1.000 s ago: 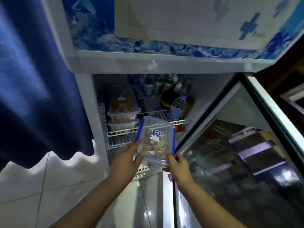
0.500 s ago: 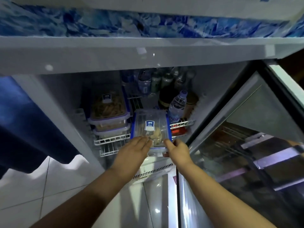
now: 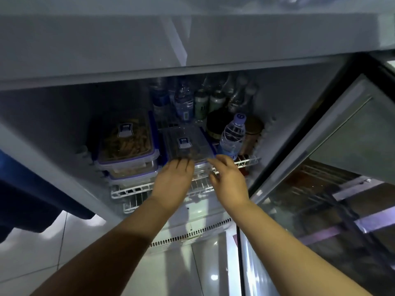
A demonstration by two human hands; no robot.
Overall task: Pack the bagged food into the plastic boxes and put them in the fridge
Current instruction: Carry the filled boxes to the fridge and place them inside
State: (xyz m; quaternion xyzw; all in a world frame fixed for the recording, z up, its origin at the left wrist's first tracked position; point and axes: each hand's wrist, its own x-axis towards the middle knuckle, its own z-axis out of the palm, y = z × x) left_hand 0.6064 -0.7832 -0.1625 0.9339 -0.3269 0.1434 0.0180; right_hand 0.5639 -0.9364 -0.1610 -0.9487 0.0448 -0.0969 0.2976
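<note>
The white fridge point(image 3: 149, 50) stands open, its glass door point(image 3: 342, 146) swung out to the right. A dark blue curtain point(image 3: 32, 199) hangs on its left above the pale tiled floor point(image 3: 32, 253). Inside, a white wire shelf point(image 3: 132, 191) carries everything. On its left side two lidded plastic boxes are stacked, the upper box point(image 3: 126, 144) full of tan strips of food and sitting squarely on the lower box point(image 3: 132, 175). Just beside them, in the middle of the shelf, lies a clear plastic box point(image 3: 186, 144) with blue clips and a label on its lid. A water bottle point(image 3: 232, 135) stands close against its right side. A dark jar point(image 3: 215, 124) stands behind the bottle, and a row of cans point(image 3: 201, 103) and bottles fills the back.

The person's left hand point(image 3: 173, 180) lies flat, its straight fingers point(image 3: 181, 164) touching the near edge of the clear box and gripping nothing. The right hand point(image 3: 229, 180) is at the box's front right corner, fingers point(image 3: 222, 160) loosely spread and holding nothing. I cannot tell whether they touch the box.
</note>
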